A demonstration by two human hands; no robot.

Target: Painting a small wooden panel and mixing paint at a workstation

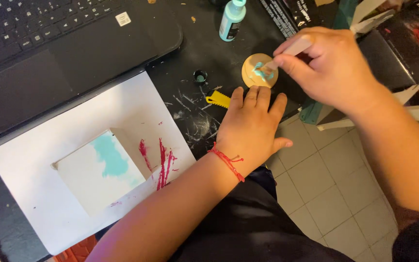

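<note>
Right hand (333, 68) pinched a pale stick (292, 50), tip in teal paint on the round disc (259, 71) at the table's near edge. Left hand (251, 127) lay flat beside the disc, gripping nothing. Risk: unheld disc could skid, smearing paint onto the fingers.

Close head view, down over desk (204, 53)

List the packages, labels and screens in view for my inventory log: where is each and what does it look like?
Paint bottle: top centre of the table, small, turquoise with a dark label.
Sticker: on the laptop beside the keyboard, small, white, squarish.
Dark package: top edge, right of the bottle, black with white print.
Dark box: top right, black with a red picture.
No lit screen shows.
</note>
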